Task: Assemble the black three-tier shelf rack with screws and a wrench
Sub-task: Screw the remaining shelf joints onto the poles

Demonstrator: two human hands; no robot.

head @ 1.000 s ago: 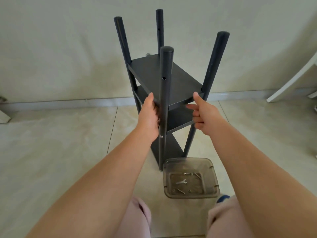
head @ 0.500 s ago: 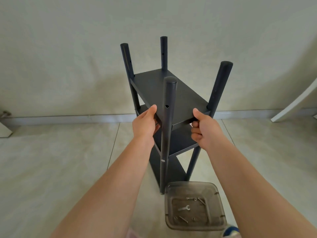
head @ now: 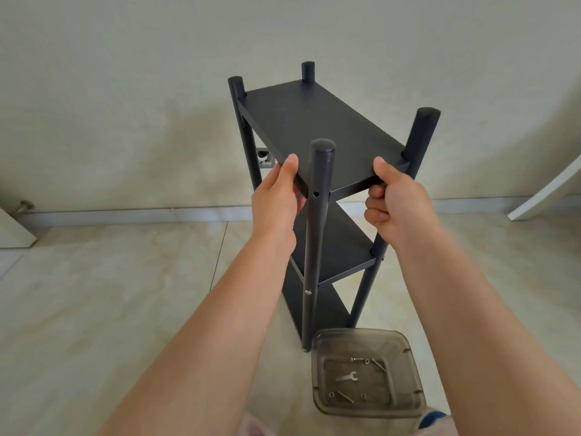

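Observation:
The black shelf rack [head: 314, 127] stands upright on the tiled floor, its top board high between the posts. My left hand [head: 276, 196] grips the near-left edge of the top board, thumb on top. My right hand [head: 393, 199] grips the near-right edge, thumb on top and fingers curled under. The near post [head: 317, 234] shows an open screw hole at board level and a silver screw head lower down. A small silver wrench [head: 345, 377] and a few loose screws [head: 361, 360] lie in a clear brown plastic box [head: 405, 350] by the rack's foot.
A pale wall with a skirting strip [head: 125, 214] runs close behind the rack. A white slanted panel [head: 547, 193] leans at the right edge. A wall socket [head: 264, 158] sits behind the left posts. My knees show at the bottom edge.
The top board has slid up the posts, so much less post shows above it. Both hands rose with it, still gripping its near edge. The view tilted down.

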